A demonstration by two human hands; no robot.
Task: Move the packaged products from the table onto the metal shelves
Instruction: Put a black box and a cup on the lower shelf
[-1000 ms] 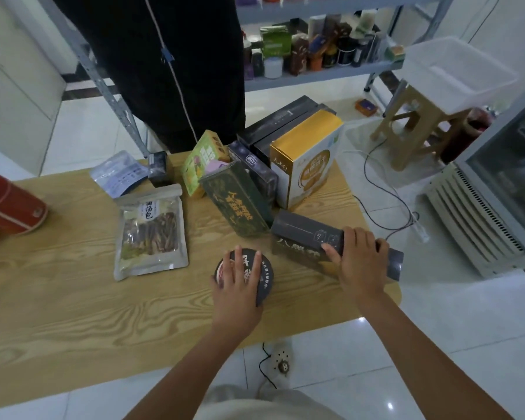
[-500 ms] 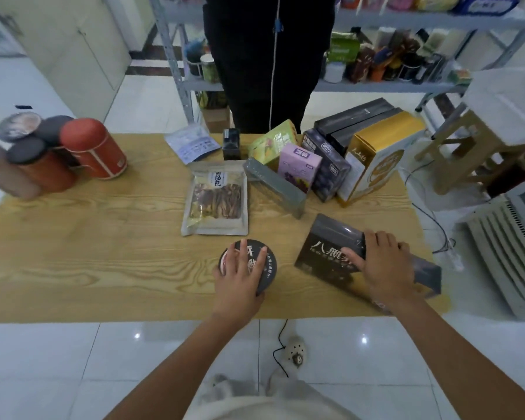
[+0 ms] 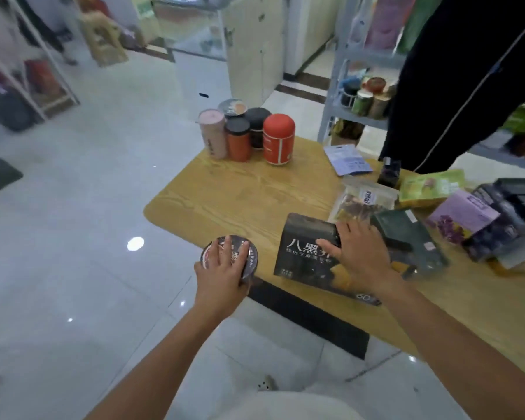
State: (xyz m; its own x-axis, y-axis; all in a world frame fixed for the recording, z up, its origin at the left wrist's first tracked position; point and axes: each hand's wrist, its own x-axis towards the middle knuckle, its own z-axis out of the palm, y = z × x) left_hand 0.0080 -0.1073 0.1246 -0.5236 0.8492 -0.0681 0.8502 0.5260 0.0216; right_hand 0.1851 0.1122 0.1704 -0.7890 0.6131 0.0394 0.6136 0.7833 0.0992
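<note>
Round black tin (image 3: 253,260) held just past the table (image 3: 240,189) edge; black box (image 3: 300,262) tilted over the tabletop

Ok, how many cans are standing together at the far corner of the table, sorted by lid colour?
pink-lid can: 1
black-lid cans: 2
red-lid can: 1
picture-lid can: 1
Total: 5

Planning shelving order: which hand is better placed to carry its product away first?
Probably left: the left hand grips the round tin at the table edge; the right hand holds the black box among packages.
</note>
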